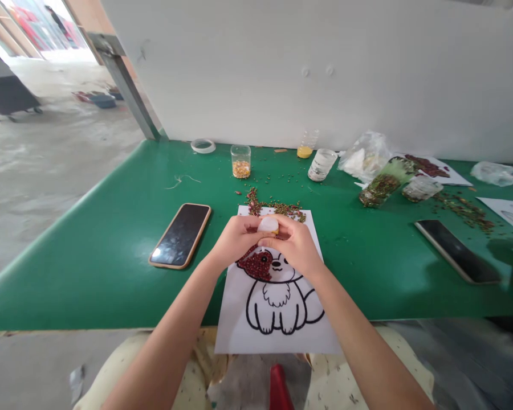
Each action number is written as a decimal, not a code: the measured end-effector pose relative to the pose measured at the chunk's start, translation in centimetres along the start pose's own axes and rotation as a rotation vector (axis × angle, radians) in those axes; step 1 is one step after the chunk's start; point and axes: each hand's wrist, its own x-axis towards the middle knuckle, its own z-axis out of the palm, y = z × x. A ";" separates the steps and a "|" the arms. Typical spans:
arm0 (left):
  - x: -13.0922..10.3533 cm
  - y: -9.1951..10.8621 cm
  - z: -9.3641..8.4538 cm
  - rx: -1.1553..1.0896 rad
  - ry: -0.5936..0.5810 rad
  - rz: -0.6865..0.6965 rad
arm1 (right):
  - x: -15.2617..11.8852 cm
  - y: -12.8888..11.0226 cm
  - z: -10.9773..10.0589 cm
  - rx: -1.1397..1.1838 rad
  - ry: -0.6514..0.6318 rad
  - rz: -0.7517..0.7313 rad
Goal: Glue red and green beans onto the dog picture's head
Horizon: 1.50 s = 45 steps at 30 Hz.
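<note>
Head view, and here are both hands meeting at the centre of the frame, fingertips closing in around a small white container with a touch of yellow at its edge! The left hand grips it from the left, the right hand grips it from the right, so the container sits squarely between the two, partly hidden by the fingers. Directly beneath, running down to the lower centre, lies the paper sheet with its black animal outline. And look at the face: a patch of dark red beans fills its left side, just below the hands! Whether the hands touch the paper, I cannot tell.

Just above the container, loose mixed beans spread along the sheet's top edge and onto the green table. Left of centre, well apart from the left hand, a phone lies face up; another dark phone rests over at the right. Up at upper centre stands a clear cup with yellow kernels in its bottom, and right of it, a whitish cup leans beside a crumpled plastic bag.
</note>
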 end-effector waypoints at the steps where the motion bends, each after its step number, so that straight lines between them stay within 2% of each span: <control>1: 0.0 0.0 -0.1 0.008 -0.001 0.003 | 0.0 0.0 0.0 -0.002 0.000 -0.001; 30: 0.1 0.1 0.7 -0.046 -0.021 -0.011 | -0.3 0.2 -0.7 0.025 0.002 0.003; 45: 0.2 0.4 1.0 0.005 0.024 -0.024 | -0.3 0.6 -0.9 0.046 -0.001 0.000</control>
